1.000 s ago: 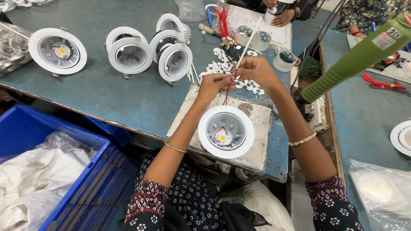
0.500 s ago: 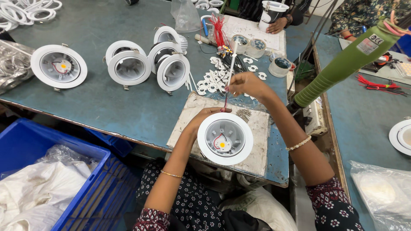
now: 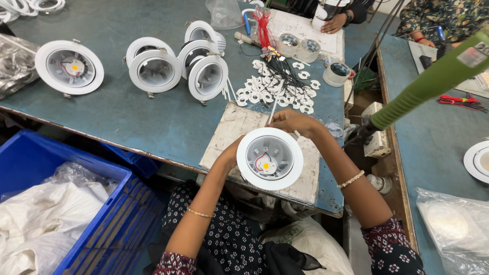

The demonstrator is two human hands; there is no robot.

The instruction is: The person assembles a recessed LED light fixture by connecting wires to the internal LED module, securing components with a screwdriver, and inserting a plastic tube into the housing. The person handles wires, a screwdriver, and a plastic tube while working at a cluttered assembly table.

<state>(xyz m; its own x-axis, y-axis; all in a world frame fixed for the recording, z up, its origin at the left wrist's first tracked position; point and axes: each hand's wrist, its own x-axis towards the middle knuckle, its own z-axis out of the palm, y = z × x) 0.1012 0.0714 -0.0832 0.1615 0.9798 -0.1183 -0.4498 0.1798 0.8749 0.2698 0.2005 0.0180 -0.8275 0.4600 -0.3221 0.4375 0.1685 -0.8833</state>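
Sleeves with a small floral print frame the bottom of the frame, and from them both arms reach up to a round white downlight housing (image 3: 270,159) lying on a worn pale board (image 3: 305,178) at the desk's near edge, just below centre. The left hand (image 3: 232,155) cups the housing's left rim in a closed grip (its fingers are hidden behind the fixture), while the right hand (image 3: 290,122), just above the rim, pinches a thin white stick (image 3: 273,110) whose far end pokes up and out. Lower left sits a blue crate (image 3: 66,168) holding crumpled plastic. Farther up the teal desk (image 3: 168,122), small white ring parts (image 3: 277,91) and black wires lie scattered at centre, several more white housings (image 3: 153,69) stand upper left, and another person's hand (image 3: 336,23) rests at the top edge.
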